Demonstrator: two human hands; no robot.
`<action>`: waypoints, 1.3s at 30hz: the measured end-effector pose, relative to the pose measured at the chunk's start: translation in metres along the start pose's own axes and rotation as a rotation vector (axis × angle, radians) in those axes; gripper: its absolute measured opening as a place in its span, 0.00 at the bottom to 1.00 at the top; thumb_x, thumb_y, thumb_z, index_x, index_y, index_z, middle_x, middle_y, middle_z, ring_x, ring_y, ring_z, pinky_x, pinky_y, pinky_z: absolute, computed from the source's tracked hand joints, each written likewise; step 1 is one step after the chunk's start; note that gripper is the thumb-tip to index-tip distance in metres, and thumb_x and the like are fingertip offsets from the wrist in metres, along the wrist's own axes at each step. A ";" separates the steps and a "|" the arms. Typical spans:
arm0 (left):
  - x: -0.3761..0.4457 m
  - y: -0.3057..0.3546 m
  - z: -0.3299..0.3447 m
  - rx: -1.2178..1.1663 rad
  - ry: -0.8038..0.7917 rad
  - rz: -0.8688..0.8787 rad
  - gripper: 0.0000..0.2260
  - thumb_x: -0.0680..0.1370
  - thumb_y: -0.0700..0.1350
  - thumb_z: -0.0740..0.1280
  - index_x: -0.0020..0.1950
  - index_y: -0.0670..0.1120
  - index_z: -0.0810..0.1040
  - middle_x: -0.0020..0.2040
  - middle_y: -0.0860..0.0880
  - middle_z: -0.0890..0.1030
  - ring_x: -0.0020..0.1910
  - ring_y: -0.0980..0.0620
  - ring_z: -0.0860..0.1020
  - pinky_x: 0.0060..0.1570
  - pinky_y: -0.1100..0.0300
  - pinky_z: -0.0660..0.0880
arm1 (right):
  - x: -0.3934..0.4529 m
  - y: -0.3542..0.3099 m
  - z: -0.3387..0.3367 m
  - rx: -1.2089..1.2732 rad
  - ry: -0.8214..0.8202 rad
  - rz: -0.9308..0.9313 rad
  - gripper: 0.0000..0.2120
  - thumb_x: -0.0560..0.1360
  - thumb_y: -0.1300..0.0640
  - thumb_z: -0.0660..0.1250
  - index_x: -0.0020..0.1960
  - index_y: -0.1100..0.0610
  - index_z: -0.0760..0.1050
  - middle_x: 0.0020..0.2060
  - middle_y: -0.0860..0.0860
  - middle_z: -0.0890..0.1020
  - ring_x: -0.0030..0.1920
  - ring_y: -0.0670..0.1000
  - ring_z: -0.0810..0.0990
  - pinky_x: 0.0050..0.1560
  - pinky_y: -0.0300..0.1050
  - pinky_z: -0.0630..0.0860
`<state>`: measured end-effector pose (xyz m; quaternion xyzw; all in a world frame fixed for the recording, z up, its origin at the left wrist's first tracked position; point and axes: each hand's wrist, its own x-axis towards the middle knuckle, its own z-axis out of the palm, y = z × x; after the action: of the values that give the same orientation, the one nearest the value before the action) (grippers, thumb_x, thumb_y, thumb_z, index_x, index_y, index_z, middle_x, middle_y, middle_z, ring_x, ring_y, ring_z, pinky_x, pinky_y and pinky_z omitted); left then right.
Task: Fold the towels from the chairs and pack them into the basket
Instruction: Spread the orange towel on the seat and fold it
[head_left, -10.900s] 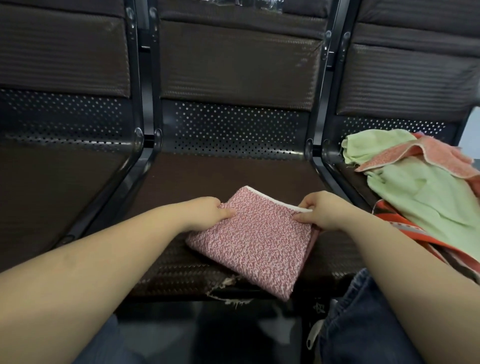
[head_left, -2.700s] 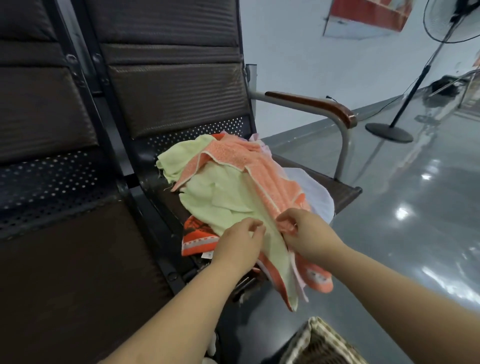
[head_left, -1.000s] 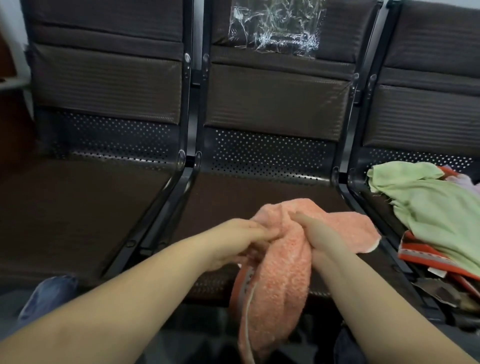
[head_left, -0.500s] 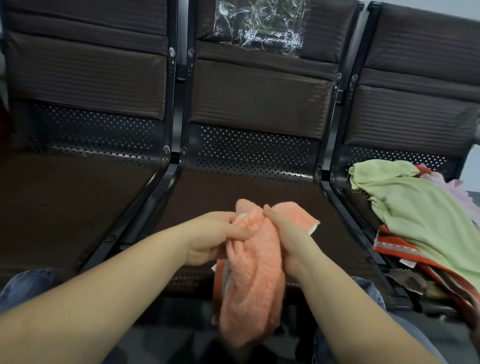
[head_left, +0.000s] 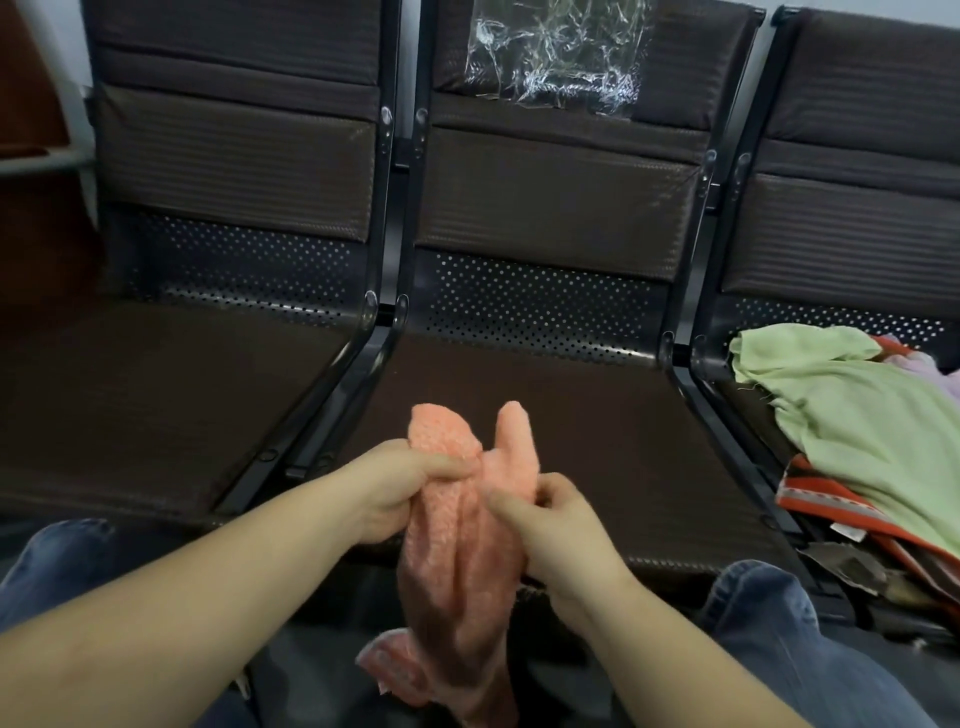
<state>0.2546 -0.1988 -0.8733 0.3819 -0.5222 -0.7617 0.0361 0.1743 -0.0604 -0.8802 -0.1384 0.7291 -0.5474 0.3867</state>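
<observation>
We pinch the orange towel (head_left: 460, 561) near its top edge with both hands: the left hand (head_left: 400, 488) has its thumb and curled fingers closed on a fold at the upper left, and the right hand (head_left: 545, 525) has its fingers curled round the bunched cloth just beside it. Two rounded corners of the towel stand up above our fingers, and the rest hangs down crumpled between our forearms, in front of the middle chair (head_left: 545, 405) and between our knees in blue jeans (head_left: 769, 613).

On the right chair (head_left: 852, 218) lies the heap yet to be folded: a pale green towel (head_left: 857, 415) on top, spread across the seat, with an orange striped towel (head_left: 831, 499) showing under its front edge and a bit of pale purple cloth (head_left: 935, 371) at the far right. The left chair (head_left: 156, 389) is dark brown like the others. A crinkled clear plastic sheet (head_left: 550, 52) sits on the backrest of the middle chair. We cannot see the basket.
</observation>
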 end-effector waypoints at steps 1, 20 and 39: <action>-0.006 -0.001 0.001 0.019 -0.064 0.005 0.17 0.68 0.36 0.72 0.57 0.36 0.80 0.50 0.39 0.84 0.49 0.42 0.83 0.53 0.50 0.77 | 0.004 -0.001 -0.004 0.075 0.046 0.054 0.20 0.70 0.52 0.74 0.57 0.57 0.72 0.51 0.55 0.81 0.50 0.55 0.81 0.51 0.54 0.80; -0.026 0.008 -0.037 0.087 -0.038 0.354 0.35 0.38 0.56 0.83 0.43 0.48 0.84 0.40 0.51 0.85 0.39 0.56 0.83 0.43 0.60 0.74 | -0.004 -0.033 -0.053 -0.002 0.231 -0.268 0.28 0.68 0.62 0.75 0.64 0.55 0.69 0.47 0.48 0.82 0.48 0.45 0.80 0.53 0.44 0.75; -0.047 0.019 -0.027 0.730 -0.257 0.559 0.07 0.68 0.45 0.72 0.42 0.57 0.80 0.40 0.58 0.80 0.43 0.61 0.77 0.47 0.63 0.72 | -0.023 -0.030 -0.038 -0.368 -0.386 -0.557 0.14 0.68 0.57 0.76 0.29 0.51 0.74 0.39 0.49 0.81 0.44 0.48 0.81 0.47 0.44 0.77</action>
<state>0.2984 -0.2067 -0.8365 0.1173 -0.8386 -0.5306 0.0380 0.1551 -0.0305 -0.8393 -0.4989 0.6633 -0.4554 0.3221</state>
